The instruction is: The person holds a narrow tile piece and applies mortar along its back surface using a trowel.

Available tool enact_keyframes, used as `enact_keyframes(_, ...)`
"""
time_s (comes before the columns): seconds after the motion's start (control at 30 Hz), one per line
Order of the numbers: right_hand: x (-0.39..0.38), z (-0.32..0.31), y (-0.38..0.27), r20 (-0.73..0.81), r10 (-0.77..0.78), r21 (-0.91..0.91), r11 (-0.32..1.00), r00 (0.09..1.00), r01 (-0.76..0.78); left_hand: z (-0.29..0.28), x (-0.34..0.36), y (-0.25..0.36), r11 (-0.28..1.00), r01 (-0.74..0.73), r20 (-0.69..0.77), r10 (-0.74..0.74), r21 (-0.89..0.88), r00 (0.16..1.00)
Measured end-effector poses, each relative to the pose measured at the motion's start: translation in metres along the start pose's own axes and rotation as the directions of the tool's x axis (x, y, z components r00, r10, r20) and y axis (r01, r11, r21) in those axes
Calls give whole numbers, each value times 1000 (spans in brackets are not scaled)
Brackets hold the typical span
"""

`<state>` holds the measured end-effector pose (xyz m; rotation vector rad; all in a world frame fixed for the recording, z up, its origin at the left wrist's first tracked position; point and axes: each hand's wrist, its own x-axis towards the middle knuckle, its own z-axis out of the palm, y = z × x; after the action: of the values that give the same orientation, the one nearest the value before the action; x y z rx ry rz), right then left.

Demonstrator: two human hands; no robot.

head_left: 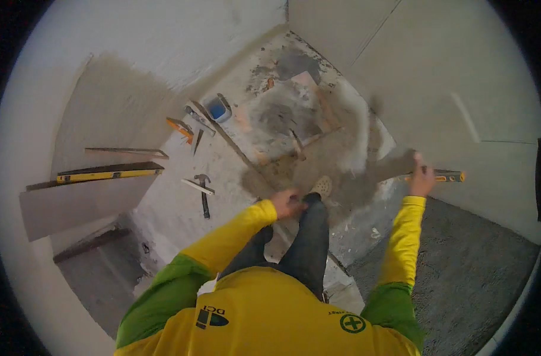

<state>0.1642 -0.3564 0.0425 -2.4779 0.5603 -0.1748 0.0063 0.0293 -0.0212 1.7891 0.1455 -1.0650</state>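
The work looked partway done: the pinkish-edged square slab [294, 113] at 12 o'clock was smeared grey, while pale, rough floor [175, 160] showed around 9 o'clock, apparently untreated. At 3 o'clock, near the smooth off-white wall [490, 113], the right hand [423, 178] grasped a straight yellow-and-black spirit level [450, 176], partly covered by fingers. The left hand [287, 204] curled beside the dark-trousered knee [315, 210]; whether it held anything, I couldn't tell.
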Motion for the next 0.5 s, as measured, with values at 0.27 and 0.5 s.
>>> enact_keyframes(0.27,-122,160,-76,52,-624,215,770,780,601,-49,6,129,873,-379,-439,223,-308,871)
enact_keyframes(0.5,-180,212,-66,285,-593,425,783,753,454,-75,20,6,514,-435,-656,-405,-740,637)
